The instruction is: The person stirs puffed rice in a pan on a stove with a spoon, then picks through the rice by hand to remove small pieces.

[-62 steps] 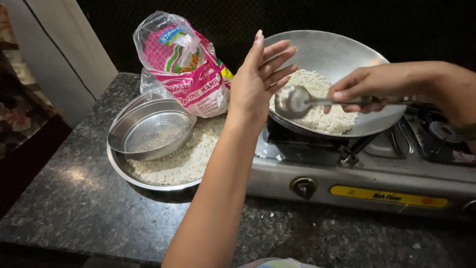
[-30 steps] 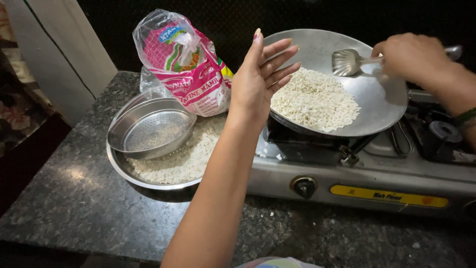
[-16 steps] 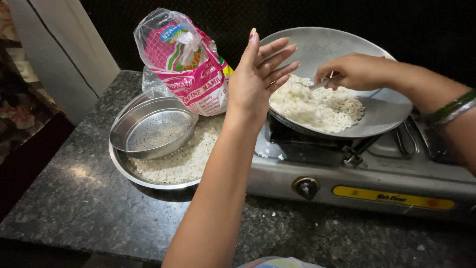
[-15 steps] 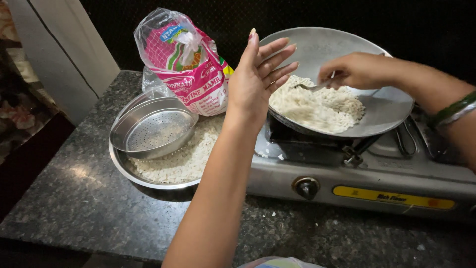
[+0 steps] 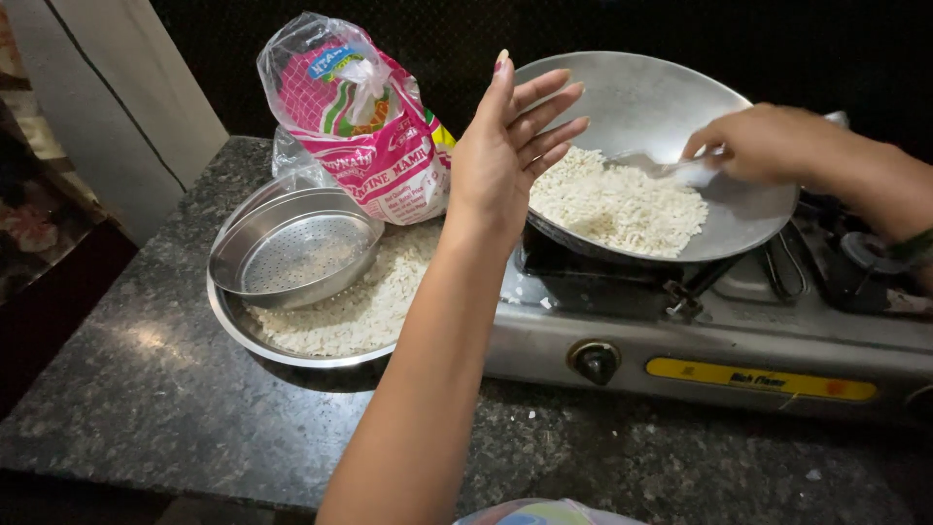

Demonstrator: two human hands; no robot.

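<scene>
The right hand (image 5: 768, 146) has its grip closed around the handle of a metal spatula (image 5: 651, 165), and the flat end sits in the white puffed rice (image 5: 622, 204), a good way to push the grains around so they warm evenly. The rice lies in a heap in the low part of a wide metal pan (image 5: 661, 97), and the pan sits on a gas stove (image 5: 739, 340), which is likely why the hand uses a tool and not bare fingers. The left hand (image 5: 505, 156) is held up flat just beside the near rim of the pan, with its grip wide open and the fingers spread; it holds nothing, and it may be feeling the heat or guarding the edge. To the left, on the dark stone surface (image 5: 117, 389), is a big steel plate (image 5: 233, 326) with more puffed rice, a steel sieve bowl (image 5: 292, 248) resting on top, and a pink and white plastic bag (image 5: 360, 126) leaning behind it
</scene>
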